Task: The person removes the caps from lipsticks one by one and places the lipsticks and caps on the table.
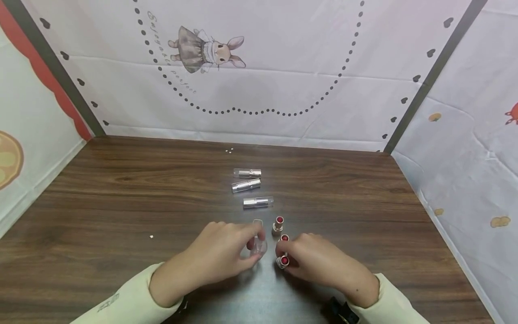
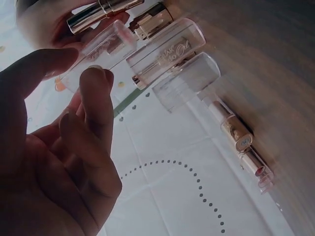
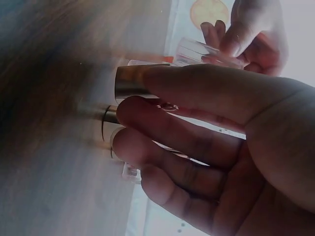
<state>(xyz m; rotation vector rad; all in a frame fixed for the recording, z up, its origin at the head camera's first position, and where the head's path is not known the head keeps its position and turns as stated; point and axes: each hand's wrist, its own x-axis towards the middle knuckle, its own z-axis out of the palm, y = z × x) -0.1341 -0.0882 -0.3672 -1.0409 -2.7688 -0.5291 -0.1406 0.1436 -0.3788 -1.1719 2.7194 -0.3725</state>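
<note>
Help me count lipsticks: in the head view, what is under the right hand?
The right hand partly covers the nearest lipstick and the next lipstick beyond it. Both red tips show, but their lower parts are largely hidden. Whatever lies farther under the hand cannot be seen.

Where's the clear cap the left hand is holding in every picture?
Head: the cap is below the middle.
Left wrist: the cap is at upper left.
Right wrist: the cap is near the top, right of the middle.
Shared landmark: the left hand holding it shows in all three.
</note>
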